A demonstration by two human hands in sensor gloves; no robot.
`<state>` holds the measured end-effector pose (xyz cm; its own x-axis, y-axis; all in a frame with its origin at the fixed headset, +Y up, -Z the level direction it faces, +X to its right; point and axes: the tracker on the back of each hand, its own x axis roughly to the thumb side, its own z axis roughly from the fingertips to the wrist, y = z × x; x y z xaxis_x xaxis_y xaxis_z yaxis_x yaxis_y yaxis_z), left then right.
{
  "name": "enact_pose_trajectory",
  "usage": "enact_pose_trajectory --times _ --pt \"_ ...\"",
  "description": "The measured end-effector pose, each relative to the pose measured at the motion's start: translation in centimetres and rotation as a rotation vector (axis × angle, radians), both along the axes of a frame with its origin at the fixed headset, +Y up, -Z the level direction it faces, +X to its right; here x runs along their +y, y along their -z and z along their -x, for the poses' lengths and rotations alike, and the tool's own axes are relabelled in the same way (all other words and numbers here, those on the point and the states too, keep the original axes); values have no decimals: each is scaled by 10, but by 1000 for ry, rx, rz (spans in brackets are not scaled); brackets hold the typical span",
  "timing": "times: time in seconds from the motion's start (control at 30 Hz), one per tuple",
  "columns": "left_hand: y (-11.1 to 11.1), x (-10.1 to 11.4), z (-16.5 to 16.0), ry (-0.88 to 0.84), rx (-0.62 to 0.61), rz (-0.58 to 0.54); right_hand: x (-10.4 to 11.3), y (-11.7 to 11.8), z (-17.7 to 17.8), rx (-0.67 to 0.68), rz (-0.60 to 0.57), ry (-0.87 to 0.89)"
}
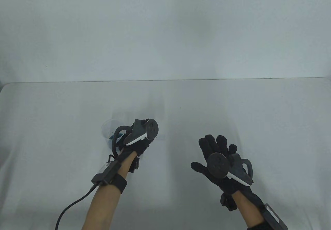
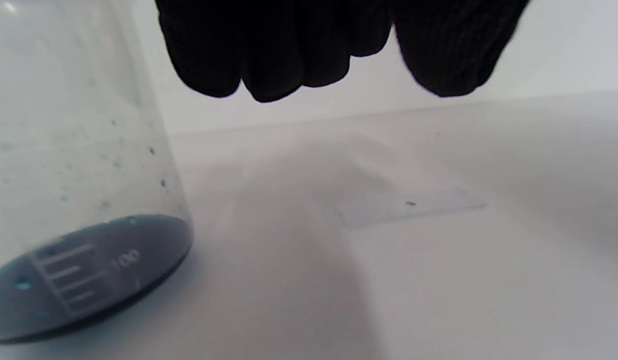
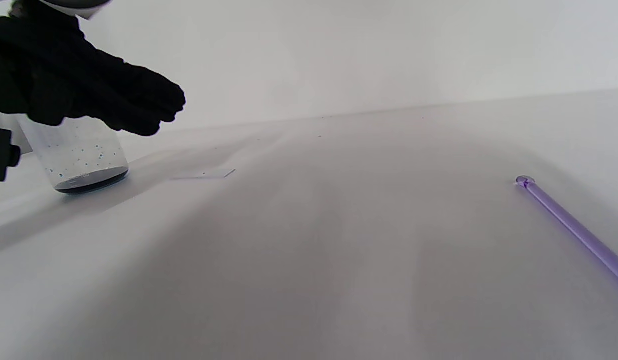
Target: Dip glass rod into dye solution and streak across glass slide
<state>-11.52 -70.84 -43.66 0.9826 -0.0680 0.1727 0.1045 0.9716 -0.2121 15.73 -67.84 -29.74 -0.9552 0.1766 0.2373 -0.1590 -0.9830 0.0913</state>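
Note:
A clear glass beaker (image 1: 109, 132) with a shallow layer of dark blue dye stands left of centre; it also shows in the left wrist view (image 2: 79, 200) and the right wrist view (image 3: 81, 155). My left hand (image 1: 141, 146) hovers just right of the beaker, fingers (image 2: 269, 70) hanging free, holding nothing. A glass slide (image 2: 409, 207) lies flat on the table to the right of the beaker, also in the right wrist view (image 3: 204, 174). My right hand (image 1: 214, 149) is spread open and empty above the table. A purple glass rod (image 3: 574, 227) lies on the table; the table view does not show it.
The white table (image 1: 232, 105) meets a plain white wall at its far edge. A black cable (image 1: 75, 204) runs from the left wrist to the near edge.

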Motion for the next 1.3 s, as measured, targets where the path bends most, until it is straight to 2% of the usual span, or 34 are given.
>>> enact_pose_trajectory --times 0.3,0.77,1.0,1.3 --pt "19 -37 -15 129 64 96 0 1 1 17 1 13" --pt "23 -41 -22 177 33 123 1 -1 4 36 -5 12" --pt "6 -40 -22 199 -17 113 1 -2 4 34 -6 10" --pt "-35 -40 -23 197 -130 133 2 -2 2 25 -8 5"
